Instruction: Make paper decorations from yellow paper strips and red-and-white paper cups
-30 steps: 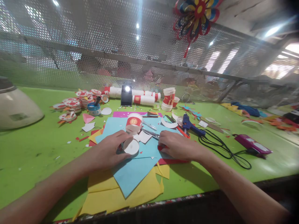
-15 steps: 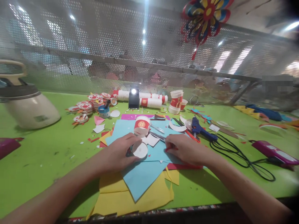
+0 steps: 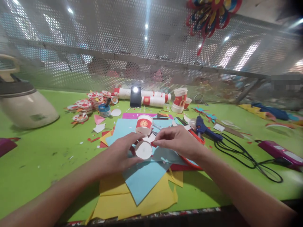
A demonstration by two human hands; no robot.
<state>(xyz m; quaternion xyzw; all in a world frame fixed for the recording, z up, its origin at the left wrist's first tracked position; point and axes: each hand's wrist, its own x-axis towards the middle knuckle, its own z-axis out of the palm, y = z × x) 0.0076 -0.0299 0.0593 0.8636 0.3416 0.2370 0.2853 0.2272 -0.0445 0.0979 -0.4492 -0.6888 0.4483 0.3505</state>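
My left hand (image 3: 123, 149) curls its thumb and fingers around the rim of a white round paper cup base (image 3: 144, 151), its pale inner face towards me. Just to the right, my right hand (image 3: 176, 140) is closed in a pinch on a tiny red piece of paper (image 3: 153, 143), held close to the base's edge. Behind them stands a cut-down red and white paper cup (image 3: 144, 125). White paper scraps and partly hidden scissors lie beside it. Light blue sheets (image 3: 139, 186) lie under both hands, over yellow paper (image 3: 113, 205).
A blue glue gun (image 3: 208, 130) with a black cable is at right, near a magenta device (image 3: 280, 154). Stacked cups (image 3: 180, 99), a phone (image 3: 135, 97) and decorated discs (image 3: 82, 105) stand at the back. A large beige bottle (image 3: 28, 107) is at far left.
My right hand has moved left and up to the cup base with the small red piece. My left hand has tilted the base slightly towards me. The view has shifted a little.
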